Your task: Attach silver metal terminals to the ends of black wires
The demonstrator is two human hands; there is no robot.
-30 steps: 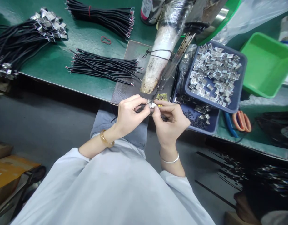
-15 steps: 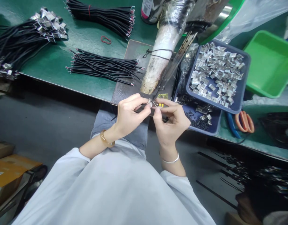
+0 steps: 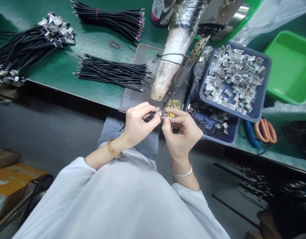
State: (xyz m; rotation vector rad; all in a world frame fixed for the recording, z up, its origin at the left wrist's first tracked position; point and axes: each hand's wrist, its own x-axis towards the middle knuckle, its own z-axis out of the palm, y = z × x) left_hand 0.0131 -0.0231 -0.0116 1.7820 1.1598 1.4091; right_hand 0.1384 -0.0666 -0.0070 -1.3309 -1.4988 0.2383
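Note:
My left hand [image 3: 141,122] pinches a thin black cable [image 3: 122,128] near its end, and the cable's tail sticks out behind the wrist side. A small silvery-white piece [image 3: 158,112] shows at the left fingertips. Fine wire ends [image 3: 164,115] lie between the two hands. Close beside it, my right hand [image 3: 183,131] is closed, thumb against fingers; what it grips is too small to make out. Just past the right fingers are small yellow parts [image 3: 171,115] and a yellow pad [image 3: 174,104]. A white wrapped tool with a stained tip [image 3: 158,93] stands above both hands.
Loose black cables [image 3: 113,71] lie left of the dark board [image 3: 130,96]. Farther back is a tied bundle [image 3: 110,20]; cables with metal connectors [image 3: 55,30] lie far left. At right are a blue tray [image 3: 264,89] of metal shells, a green bin [image 3: 289,66] and orange-handled scissors [image 3: 266,131].
Both hands keep nearly the same pinch, with the fingertips shifted very slightly. The whole view has moved a little, so the bench things appear somewhat farther right.

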